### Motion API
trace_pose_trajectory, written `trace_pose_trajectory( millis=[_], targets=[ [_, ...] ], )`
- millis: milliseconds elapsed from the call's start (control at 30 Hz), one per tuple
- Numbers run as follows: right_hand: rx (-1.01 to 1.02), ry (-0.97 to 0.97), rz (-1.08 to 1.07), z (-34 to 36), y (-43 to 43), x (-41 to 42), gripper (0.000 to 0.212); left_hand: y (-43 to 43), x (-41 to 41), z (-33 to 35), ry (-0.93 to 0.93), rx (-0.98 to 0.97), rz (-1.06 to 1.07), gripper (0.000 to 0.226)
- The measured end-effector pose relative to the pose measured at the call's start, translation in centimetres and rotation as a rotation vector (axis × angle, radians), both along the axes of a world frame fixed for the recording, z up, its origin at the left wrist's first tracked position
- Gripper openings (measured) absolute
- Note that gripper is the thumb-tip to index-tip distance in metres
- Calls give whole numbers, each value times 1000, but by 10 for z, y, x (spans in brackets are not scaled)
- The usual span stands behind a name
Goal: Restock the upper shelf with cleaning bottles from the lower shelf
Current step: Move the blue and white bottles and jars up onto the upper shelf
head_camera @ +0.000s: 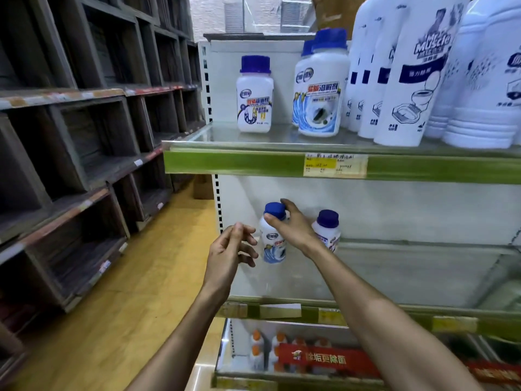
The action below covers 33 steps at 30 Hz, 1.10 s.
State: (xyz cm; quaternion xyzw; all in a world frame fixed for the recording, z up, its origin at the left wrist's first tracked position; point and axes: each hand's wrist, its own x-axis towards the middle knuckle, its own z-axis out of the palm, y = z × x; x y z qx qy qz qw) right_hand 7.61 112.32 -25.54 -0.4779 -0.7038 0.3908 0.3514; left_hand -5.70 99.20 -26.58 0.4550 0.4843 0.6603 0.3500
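The right hand [290, 224] pinches the blue cap of a small white bottle [273, 239], thumb and fingers closed around the neck, the bottle apparently raised off the lower shelf [423, 273]. The left hand [231, 249] hangs just beside it, fingers loosely curled and holding nothing. A cap-only grip is the weak point: the body could swing, or a loose cap could let it drop. A second bottle [327, 228] stands just beside the right wrist and could be knocked over by a careless turn. Above, the upper shelf [239, 162] has bare space between a single bottle [254, 97] and a pair of jars [321, 86]; its green lip could catch the bottle on the way up.
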Motion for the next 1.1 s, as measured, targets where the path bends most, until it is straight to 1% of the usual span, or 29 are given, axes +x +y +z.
trace_pose_trajectory(
  millis=[100,200,333,433,533,667,767,867,933,1000,1067,1100],
  targets=[
    [24,-18,-45,-4,10,-12,75,-4,-4,-6,8,-1,-3,33],
    [132,-114,-70,-9,13,-14,64,-8,-9,-9,3,-5,0,33],
    [208,-61,4,-14,-10,-5,46,-12,-13,-11,-1,-14,12,35],
    [228,-26,48,-16,-31,6,39,-13,-11,-10,20,4,28,34],
    [290,-20,88,-18,-52,20,39,-16,-7,-9,83,26,51,32],
    [289,57,140,-4,-86,40,44,-26,-1,-5,174,15,89,30],
    [296,132,150,26,-113,55,41,-37,5,10,185,10,46,32],
    [322,162,162,77,-136,65,39,-48,13,40,152,16,-82,41],
    [335,176,185,119,-149,69,35,-57,22,66,112,13,-170,45],
    [313,211,186,158,-155,70,29,-65,33,95,65,23,-234,39],
    [282,274,161,194,-156,69,31,-68,41,121,-4,36,-298,40],
    [278,310,140,211,-154,68,36,-66,43,134,-62,38,-323,44]
  ],
)
